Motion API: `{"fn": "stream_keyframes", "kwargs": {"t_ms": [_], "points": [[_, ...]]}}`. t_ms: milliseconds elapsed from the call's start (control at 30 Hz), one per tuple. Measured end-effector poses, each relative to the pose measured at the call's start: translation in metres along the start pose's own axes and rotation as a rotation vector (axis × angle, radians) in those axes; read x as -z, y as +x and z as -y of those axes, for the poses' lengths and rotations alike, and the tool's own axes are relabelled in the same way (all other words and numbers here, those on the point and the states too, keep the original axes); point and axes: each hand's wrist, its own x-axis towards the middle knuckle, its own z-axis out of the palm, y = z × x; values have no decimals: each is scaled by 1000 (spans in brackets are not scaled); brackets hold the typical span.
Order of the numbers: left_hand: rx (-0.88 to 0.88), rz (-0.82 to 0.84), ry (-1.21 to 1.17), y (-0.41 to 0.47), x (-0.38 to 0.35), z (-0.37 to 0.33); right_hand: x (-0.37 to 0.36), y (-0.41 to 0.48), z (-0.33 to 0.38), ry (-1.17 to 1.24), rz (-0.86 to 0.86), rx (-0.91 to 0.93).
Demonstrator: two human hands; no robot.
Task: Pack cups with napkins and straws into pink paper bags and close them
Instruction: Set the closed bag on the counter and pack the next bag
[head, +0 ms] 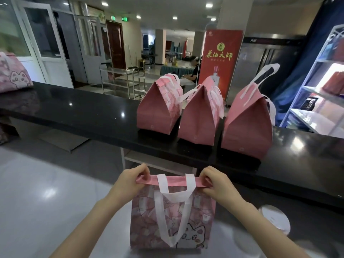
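Observation:
A pink paper bag (141, 220) with a cat print and white handles stands upright on the steel worktop right in front of me. Its top edge is folded over into a flat pink strip. My left hand (133, 178) pinches the left end of that strip. My right hand (214, 180) pinches the right end. The bag's contents are hidden. Three closed pink bags (158, 110) (198, 116) (245, 123) stand in a row on the black counter (83, 110) beyond.
A white-lidded cup (275, 218) sits low at the right, partly behind my right forearm. Another pink cat-print bag (13, 75) lies at the far left of the counter. A red banner (220, 60) and a white shelf rack (320, 86) stand behind the counter.

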Motion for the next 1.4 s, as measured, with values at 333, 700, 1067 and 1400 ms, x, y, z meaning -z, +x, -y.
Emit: {"fn": "stream_keyframes", "kwargs": {"t_ms": [333,700,1067,1400], "points": [[17,220,-33,-7,22,2,2,-12,-2,-70,15,72],[30,-49,-90,-18,-5,-10,9,-12,6,46,-10,-83],[-10,124,-92,-5,-1,-26,25,-1,14,90,224,-129],[-42,34,89,-4,-23,-27,-8,6,40,-12,113,-70]]}}
